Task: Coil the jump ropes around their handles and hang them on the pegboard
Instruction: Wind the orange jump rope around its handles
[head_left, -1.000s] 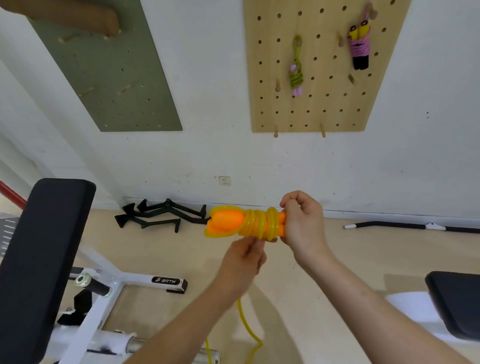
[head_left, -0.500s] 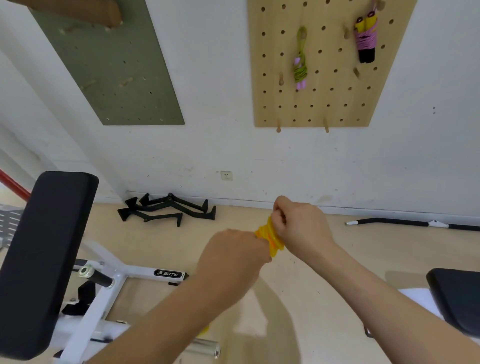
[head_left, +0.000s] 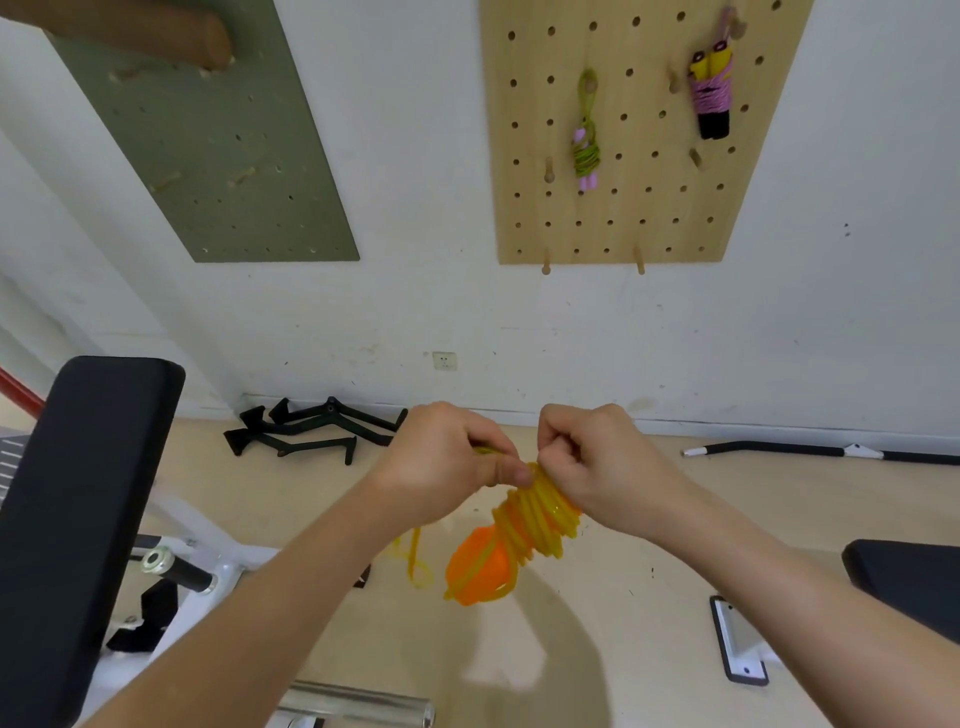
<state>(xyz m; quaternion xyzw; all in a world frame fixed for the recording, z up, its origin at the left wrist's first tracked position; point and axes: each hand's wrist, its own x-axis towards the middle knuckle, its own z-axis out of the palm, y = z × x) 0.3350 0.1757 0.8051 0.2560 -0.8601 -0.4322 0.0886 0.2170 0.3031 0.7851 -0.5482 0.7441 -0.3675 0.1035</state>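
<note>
Two orange handles (head_left: 475, 569) of a yellow jump rope (head_left: 537, 514) point down and to the left, with many yellow coils wound around them. My right hand (head_left: 597, 462) grips the upper end of the handles. My left hand (head_left: 441, 462) pinches the yellow cord right beside the coils. A loose length of the cord (head_left: 415, 561) hangs below my left wrist. On the wooden pegboard (head_left: 639, 218) hang a coiled green rope (head_left: 587, 150) with pink handles and a coiled pink rope (head_left: 710, 98) with black handles.
A green pegboard (head_left: 208, 156) hangs on the wall at left. A black bench pad (head_left: 78, 509) on a white frame stands at left, another black pad (head_left: 909, 577) at right. Black bar attachments (head_left: 311, 431) and a long black bar (head_left: 810, 449) lie along the wall.
The handles have swung from pointing left to pointing down and left. My left hand rose from below the coils to their upper side, carrying the cord around them.
</note>
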